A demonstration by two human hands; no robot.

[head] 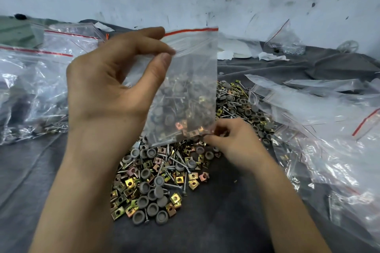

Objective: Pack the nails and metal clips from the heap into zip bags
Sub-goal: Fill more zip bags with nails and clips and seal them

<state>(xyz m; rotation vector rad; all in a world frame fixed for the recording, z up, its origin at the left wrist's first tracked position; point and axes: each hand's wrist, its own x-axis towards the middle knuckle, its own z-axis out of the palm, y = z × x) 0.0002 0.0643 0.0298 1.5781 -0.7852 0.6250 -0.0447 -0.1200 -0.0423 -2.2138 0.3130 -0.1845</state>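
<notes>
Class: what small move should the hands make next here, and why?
Probably the right hand lifts pieces from the heap into the zip bag: the left hand pinches it up by its top, only partly full, and plenty lies unpacked.

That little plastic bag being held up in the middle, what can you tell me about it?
The zip bag is small, clear, soft plastic with a red strip along its top. It hangs upright above the heap, pinched near its top left corner by thumb and fingers of the left hand. Its lower half holds grey-capped nails and gold-coloured metal clips. The right hand curls at its bottom right corner; contact is unclear.
</notes>
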